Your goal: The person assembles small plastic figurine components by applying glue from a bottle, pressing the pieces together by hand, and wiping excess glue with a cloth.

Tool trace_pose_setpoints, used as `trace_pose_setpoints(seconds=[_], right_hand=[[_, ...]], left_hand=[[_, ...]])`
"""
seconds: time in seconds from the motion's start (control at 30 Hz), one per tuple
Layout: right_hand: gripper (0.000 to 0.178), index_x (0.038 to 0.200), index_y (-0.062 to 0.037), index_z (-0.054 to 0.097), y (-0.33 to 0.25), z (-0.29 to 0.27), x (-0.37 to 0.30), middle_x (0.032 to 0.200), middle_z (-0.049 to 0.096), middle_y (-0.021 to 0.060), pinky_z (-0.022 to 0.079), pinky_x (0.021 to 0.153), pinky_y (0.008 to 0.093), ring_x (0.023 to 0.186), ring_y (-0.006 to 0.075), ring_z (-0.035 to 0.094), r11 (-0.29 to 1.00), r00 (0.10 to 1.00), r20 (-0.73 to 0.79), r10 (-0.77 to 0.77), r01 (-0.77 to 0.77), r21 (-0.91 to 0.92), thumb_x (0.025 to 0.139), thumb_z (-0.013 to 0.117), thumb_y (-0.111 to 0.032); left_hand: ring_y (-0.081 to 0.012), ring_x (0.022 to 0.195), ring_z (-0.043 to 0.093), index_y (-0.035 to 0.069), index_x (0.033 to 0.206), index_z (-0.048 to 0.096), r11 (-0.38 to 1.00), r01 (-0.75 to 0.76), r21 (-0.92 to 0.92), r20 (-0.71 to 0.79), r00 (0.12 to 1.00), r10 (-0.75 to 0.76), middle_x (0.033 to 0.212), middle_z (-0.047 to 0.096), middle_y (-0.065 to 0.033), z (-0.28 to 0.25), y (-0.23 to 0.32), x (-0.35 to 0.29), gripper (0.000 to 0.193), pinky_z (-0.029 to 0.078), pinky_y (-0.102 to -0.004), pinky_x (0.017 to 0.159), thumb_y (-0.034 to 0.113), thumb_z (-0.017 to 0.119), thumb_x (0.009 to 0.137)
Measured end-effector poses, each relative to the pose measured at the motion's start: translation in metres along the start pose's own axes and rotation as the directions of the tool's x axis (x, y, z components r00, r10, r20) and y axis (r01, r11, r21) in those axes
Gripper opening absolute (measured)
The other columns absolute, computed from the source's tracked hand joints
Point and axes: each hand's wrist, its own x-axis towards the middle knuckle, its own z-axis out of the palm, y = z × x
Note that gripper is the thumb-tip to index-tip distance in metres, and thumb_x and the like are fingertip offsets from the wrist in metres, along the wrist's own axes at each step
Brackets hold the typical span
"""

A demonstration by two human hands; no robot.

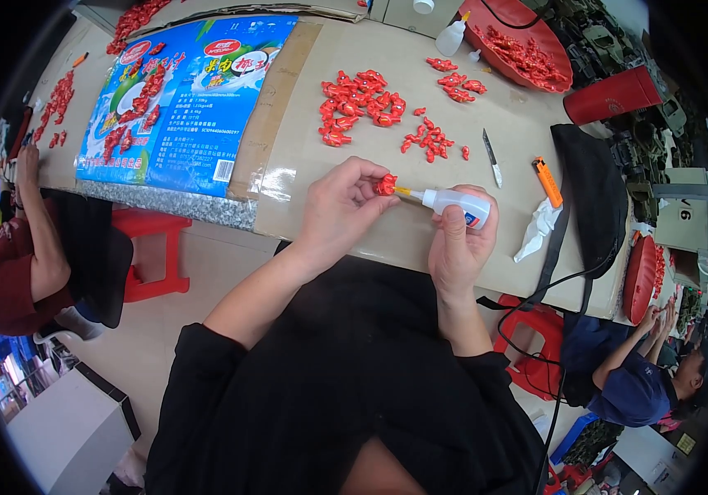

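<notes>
My left hand [344, 206] pinches a small red plastic piece [385, 184] above the near edge of the cardboard-covered table [304, 140]. My right hand [458, 243] grips a small white glue bottle [456, 202], and its yellow nozzle touches the red piece. A heap of similar red pieces [358, 103] lies farther back on the table. A smaller scatter of red pieces [430, 138] sits just right of that heap.
A knife [492, 157], an orange lighter [547, 181] and a crumpled tissue [538, 228] lie to the right. A red bowl [527, 49] of pieces and another glue bottle [451, 37] stand at the back. A blue printed sheet [181, 99] lies left. Other people sit at both sides, with red stools [152, 247] below.
</notes>
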Motion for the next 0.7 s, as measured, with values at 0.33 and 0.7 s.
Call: trace_pose_setpoints(seconds=[0.33, 0.7], right_hand=[[0.023, 0.094, -0.0009, 0.043, -0.0004, -0.0021, 0.0002, 0.091, 0.045, 0.0059, 0.039, 0.062, 0.02, 0.071, 0.0089, 0.047, 0.999, 0.999, 0.007, 0.037, -0.037, 0.034, 0.08, 0.058, -0.01], [0.023, 0.094, -0.0009, 0.043, -0.002, -0.0001, 0.0, 0.09, 0.045, 0.0059, 0.039, 0.062, 0.0201, 0.07, 0.0087, 0.047, 1.0, 1.0, 0.005, 0.026, -0.026, -0.001, 0.08, 0.059, -0.011]], left_hand=[[-0.0046, 0.058, 0.05, 0.002, 0.086, 0.053, 1.0, 0.008, 0.005, -0.004, 1.0, -0.008, 0.067, 0.054, -0.0019, 0.0, 0.0004, -0.0003, 0.026, 0.044, -0.0185, 0.053, -0.001, 0.068, 0.066], [-0.0045, 0.057, 0.05, 0.001, 0.086, 0.052, 1.0, 0.004, 0.017, -0.003, 1.0, -0.004, 0.065, 0.052, -0.0013, -0.0001, -0.0005, 0.0, 0.026, 0.044, -0.0182, 0.052, -0.001, 0.069, 0.066]])
